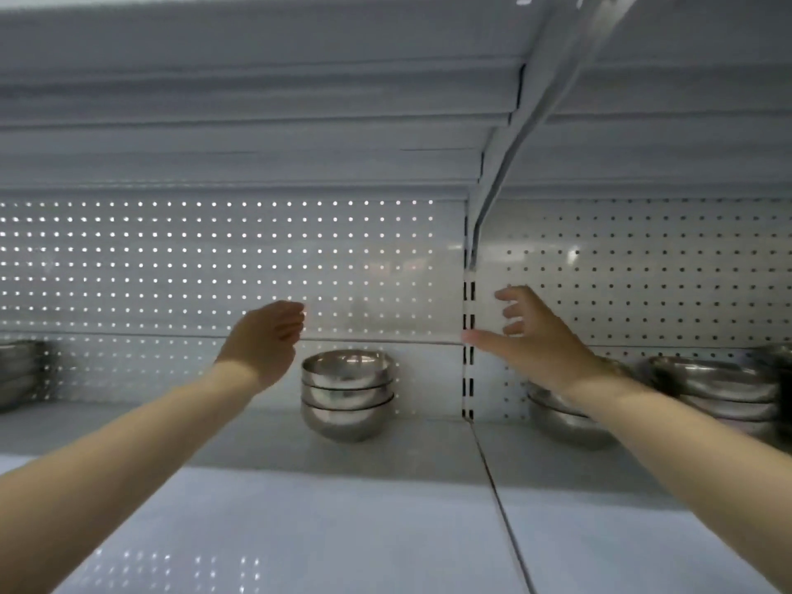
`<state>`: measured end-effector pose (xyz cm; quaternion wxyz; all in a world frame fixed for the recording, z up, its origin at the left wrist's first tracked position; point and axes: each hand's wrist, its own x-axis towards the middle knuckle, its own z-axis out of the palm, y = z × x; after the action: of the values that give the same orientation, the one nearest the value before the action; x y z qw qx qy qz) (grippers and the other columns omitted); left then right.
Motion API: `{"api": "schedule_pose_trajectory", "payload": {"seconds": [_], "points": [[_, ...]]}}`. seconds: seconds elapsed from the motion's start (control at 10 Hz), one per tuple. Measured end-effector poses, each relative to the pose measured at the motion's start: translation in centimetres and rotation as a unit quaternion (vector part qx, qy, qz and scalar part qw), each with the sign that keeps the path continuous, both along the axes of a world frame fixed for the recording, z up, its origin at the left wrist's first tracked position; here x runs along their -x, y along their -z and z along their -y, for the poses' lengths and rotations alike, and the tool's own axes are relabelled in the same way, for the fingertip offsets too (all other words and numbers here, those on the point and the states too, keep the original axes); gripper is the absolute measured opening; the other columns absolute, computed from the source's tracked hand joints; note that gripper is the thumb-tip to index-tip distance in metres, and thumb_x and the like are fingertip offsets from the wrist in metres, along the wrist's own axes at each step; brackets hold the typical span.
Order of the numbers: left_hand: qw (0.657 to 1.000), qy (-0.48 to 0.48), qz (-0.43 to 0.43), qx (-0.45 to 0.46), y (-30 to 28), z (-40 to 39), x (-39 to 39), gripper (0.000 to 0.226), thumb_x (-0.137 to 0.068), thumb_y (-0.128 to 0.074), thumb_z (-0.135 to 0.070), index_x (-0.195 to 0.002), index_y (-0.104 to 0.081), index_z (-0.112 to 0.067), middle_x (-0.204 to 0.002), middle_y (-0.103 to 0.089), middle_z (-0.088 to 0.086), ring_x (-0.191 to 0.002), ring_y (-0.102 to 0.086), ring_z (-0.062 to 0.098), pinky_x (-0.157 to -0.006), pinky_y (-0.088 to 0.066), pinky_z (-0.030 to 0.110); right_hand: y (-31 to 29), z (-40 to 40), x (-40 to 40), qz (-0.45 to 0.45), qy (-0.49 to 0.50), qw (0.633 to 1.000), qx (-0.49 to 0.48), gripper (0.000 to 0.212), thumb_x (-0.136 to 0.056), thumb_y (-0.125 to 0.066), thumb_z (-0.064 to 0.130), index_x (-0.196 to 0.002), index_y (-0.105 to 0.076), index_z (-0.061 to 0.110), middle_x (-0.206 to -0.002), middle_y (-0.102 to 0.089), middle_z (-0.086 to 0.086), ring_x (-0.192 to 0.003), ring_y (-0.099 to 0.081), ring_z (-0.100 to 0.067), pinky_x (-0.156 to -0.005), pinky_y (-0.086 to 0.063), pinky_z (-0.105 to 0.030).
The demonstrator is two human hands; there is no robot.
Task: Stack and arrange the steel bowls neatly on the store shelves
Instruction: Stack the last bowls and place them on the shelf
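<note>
Both hands are raised in front of the shelf and hold nothing. The left hand (263,340) is released, fingers loosely together, palm turned inward. The right hand (529,336) is also released, fingers spread and slightly bent, thumb pointing toward the slotted post (468,336) that divides the two bays.

Below and between the hands, nearer the left one, a stack of bowls (348,392) stands on the shelf (257,439) against the pegboard (214,259). It looks like three nested bowls, roughly upright. Under the right wrist and partly hidden by that forearm sits a second stack (565,422), with a third stack (720,388) just beyond it to the right. Far out past the left hand, at the edge of view, more bowls (19,375) show, blurred.

The risk, as I judge it, lies mostly with the right arm. It passes directly over the second stack, so lowering that wrist without looking could clip a rim and tip or slide the bowls. Polished steel nested on a round base rocks easily, and the smooth shelf gives little grip, so a push from one side could skate a stack toward the front edge. Reaching for the middle stack with a one-sided grasp might lift only the top bowl and leave the rest wobbling.
</note>
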<state>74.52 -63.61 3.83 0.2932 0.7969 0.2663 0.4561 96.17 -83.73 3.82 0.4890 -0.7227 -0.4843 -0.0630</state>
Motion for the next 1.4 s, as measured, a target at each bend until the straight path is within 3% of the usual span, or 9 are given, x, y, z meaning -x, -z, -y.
{"api": "schedule_pose_trajectory", "payload": {"seconds": [0.2, 0.3, 0.4, 0.5, 0.7, 0.9, 1.0, 1.2, 1.4], "points": [[0.986, -0.001, -0.120, 0.112, 4.4, -7.2, -0.3, 0.044, -0.093, -0.039, 0.003, -0.137, -0.038, 0.002, -0.139, -0.044, 0.021, -0.126, -0.046, 0.033, -0.087, -0.040, 0.027, 2.0, -10.2, 5.5, -0.083, -0.013, 0.993, 0.081, 0.095, -0.064, -0.074, 0.061, -0.140, -0.023, 0.032, -0.146, -0.026, 0.003, -0.125, -0.039, -0.020, -0.085, -0.035, -0.027], [0.983, 0.051, -0.140, 0.106, 6.6, -7.4, -1.5, 0.039, -0.091, -0.037, 0.007, -0.129, -0.045, 0.006, -0.109, -0.052, 0.017, -0.089, -0.056, 0.029, -0.073, -0.043, 0.026, 4.0, -12.8, 6.3, -0.108, -0.005, 0.990, 0.086, 0.094, -0.063, -0.075, 0.061, -0.139, -0.028, 0.030, -0.143, -0.031, 0.001, -0.119, -0.044, -0.017, -0.083, -0.035, -0.024], [0.978, 0.110, -0.155, 0.080, 8.3, -6.8, -2.7, 0.034, -0.084, -0.034, 0.011, -0.100, -0.061, -0.001, -0.083, -0.054, 0.006, -0.072, -0.047, 0.012, -0.053, -0.036, 0.009, 5.5, -12.6, 6.4, -0.117, -0.026, 0.990, 0.067, 0.082, -0.060, -0.077, 0.061, -0.128, -0.038, 0.037, -0.131, -0.044, 0.008, -0.099, -0.050, 0.005, -0.073, -0.039, -0.013], [0.978, 0.136, -0.122, 0.101, 8.7, -6.4, -3.1, 0.033, -0.081, -0.037, 0.011, -0.086, -0.060, -0.013, -0.073, -0.055, -0.004, -0.081, -0.052, 0.012, -0.053, -0.037, 0.008, 6.2, -11.1, 5.9, -0.150, -0.060, 0.985, 0.063, 0.082, -0.058, -0.081, 0.055, -0.127, -0.036, 0.045, -0.129, -0.044, 0.013, -0.106, -0.050, 0.005, -0.077, -0.042, -0.014], [0.978, 0.118, -0.136, 0.105, 9.4, -6.9, -3.5, 0.030, -0.086, -0.039, 0.003, -0.102, -0.063, -0.005, -0.105, -0.066, 0.011, -0.100, -0.058, 0.022, -0.080, -0.041, 0.022, 7.8, -11.1, 5.3, -0.150, -0.064, 0.983, 0.088, 0.098, -0.051, -0.087, 0.043, -0.128, -0.027, 0.048, -0.119, -0.055, 0.013, -0.103, -0.062, -0.005, -0.093, -0.049, -0.024], [0.979, 0.096, -0.168, 0.061, 9.5, -7.5, -3.1, 0.026, -0.080, -0.044, 0.003, -0.067, -0.060, -0.013, -0.082, -0.066, 0.010, -0.083, -0.060, 0.023, -0.070, -0.041, 0.025, 8.6, -12.1, 4.8, -0.158, -0.070, 0.983, 0.056, 0.079, -0.045, -0.086, 0.044, -0.104, -0.035, 0.060, -0.108, -0.060, 0.018, -0.097, -0.063, 0.001, -0.080, -0.047, -0.015], [0.980, 0.098, -0.162, 0.059, 9.5, -7.5, -3.0, 0.024, -0.079, -0.048, 0.003, -0.067, -0.063, -0.010, -0.076, -0.067, 0.010, -0.079, -0.060, 0.024, -0.067, -0.042, 0.026, 8.6, -11.9, 4.8, -0.160, -0.074, 0.984, 0.039, 0.080, -0.047, -0.087, 0.042, -0.105, -0.035, 0.059, -0.098, -0.062, 0.025, -0.089, -0.064, 0.007, -0.071, -0.046, -0.008], [0.990, 0.092, -0.098, 0.053, 7.4, -5.6, -4.2, 0.029, -0.075, -0.056, 0.004, -0.054, -0.054, -0.016, -0.061, -0.056, 0.004, -0.065, -0.051, 0.020, -0.059, -0.036, 0.025, 5.9, -9.8, 4.1, -0.183, -0.102, 0.978, -0.003, 0.079, -0.056, -0.090, 0.020, -0.117, -0.045, 0.041, -0.105, -0.065, 0.012, -0.094, -0.065, -0.006, -0.082, -0.056, -0.028], [0.985, 0.107, -0.125, 0.041, 5.4, -1.8, -8.3, 0.030, -0.077, -0.056, -0.001, -0.053, -0.051, -0.017, -0.057, -0.050, -0.002, -0.067, -0.049, 0.019, -0.062, -0.035, 0.024, 4.2, -4.9, 1.4, -0.182, -0.070, 0.981, -0.009, 0.099, -0.041, -0.091, 0.033, -0.126, -0.041, 0.043, -0.116, -0.058, 0.006, -0.103, -0.064, -0.018, -0.084, -0.057, -0.037]]}}
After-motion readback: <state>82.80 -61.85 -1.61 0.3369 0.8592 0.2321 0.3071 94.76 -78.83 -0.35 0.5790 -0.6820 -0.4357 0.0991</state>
